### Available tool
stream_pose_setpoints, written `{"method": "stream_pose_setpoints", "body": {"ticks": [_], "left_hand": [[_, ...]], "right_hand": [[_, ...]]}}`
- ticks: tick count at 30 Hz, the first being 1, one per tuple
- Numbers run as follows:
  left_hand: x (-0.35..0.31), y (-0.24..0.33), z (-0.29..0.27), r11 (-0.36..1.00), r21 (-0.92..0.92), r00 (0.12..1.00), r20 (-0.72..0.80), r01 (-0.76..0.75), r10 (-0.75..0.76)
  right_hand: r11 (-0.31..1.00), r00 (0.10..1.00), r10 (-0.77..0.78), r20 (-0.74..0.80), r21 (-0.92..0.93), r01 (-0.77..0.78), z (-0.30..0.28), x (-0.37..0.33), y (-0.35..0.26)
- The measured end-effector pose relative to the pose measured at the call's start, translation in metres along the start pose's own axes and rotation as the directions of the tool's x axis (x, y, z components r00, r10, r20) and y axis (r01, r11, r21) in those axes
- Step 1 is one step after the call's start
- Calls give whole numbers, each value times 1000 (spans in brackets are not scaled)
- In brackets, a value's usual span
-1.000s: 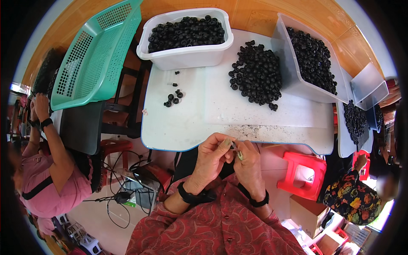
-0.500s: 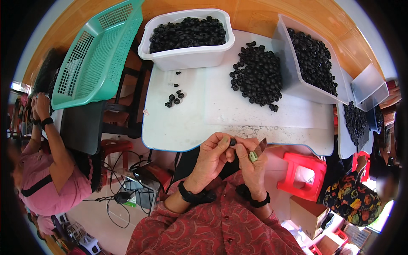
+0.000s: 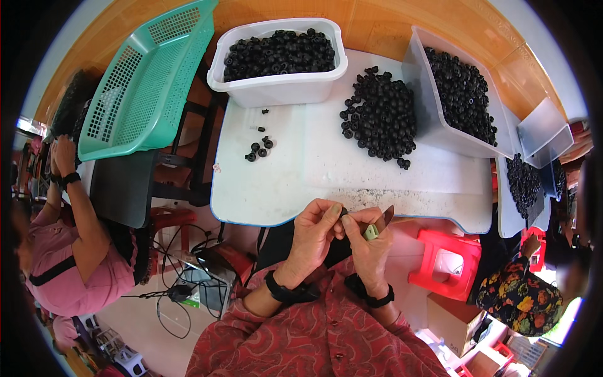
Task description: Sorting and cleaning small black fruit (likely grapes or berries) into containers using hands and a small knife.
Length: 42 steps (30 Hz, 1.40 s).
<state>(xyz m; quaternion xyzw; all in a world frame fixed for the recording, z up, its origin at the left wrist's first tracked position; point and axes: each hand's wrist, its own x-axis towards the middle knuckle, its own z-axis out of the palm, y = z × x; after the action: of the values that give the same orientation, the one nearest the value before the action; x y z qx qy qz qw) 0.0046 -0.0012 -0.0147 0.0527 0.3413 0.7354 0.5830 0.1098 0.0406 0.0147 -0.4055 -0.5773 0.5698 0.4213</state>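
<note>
Over the table's near edge, my left hand (image 3: 313, 239) pinches a small black ring-like part (image 3: 343, 212) between thumb and fingers. Against it rests the thumb side of my right hand (image 3: 372, 257), so the fingertips of both hands meet at the part. My right hand is closed round a small knife (image 3: 371, 232) with a pale green handle; its dark blade points up and away to the right. Fingers cover most of the black part. Beyond my hands, a heap of similar black parts (image 3: 380, 113) lies on the white table (image 3: 264, 195), and several loose black pieces (image 3: 255, 149) lie farther left.
A white tub (image 3: 276, 91) and a translucent bin (image 3: 427, 119), both full of black parts, stand at the back. A green basket (image 3: 125, 141) is at left. Dark crumbs dot the near edge. A red stool (image 3: 461, 286) stands right. People sit at both sides.
Both hands stay together at the black part, with slight shifts of fingers and thumb. The knife has turned slightly in my right hand. The whole view has shifted a little.
</note>
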Motion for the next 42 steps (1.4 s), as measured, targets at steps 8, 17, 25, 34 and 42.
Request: {"method": "stream_pose_setpoints", "body": {"ticks": [8,17,25,34,42], "left_hand": [[-1,3,1,1000,-21,999,38,3,-2],[-2,1,2,993,97,998,8,-60,60],[0,1,0,992,110,996,-52,-62,68],[2,4,2,986,165,996,77,25,-38],[4,14,4,988,150,968,243,28,-64]], "right_hand": [[999,999,-35,7,-9,35,-1,2,-5],[988,998,-46,-48,-149,39,-1,3,-2],[996,998,27,60,79,-31,2,-2,-1],[987,992,128,18,92,-130,-11,9,-3],[828,944,286,167,453,-331,-19,17,-5]]}}
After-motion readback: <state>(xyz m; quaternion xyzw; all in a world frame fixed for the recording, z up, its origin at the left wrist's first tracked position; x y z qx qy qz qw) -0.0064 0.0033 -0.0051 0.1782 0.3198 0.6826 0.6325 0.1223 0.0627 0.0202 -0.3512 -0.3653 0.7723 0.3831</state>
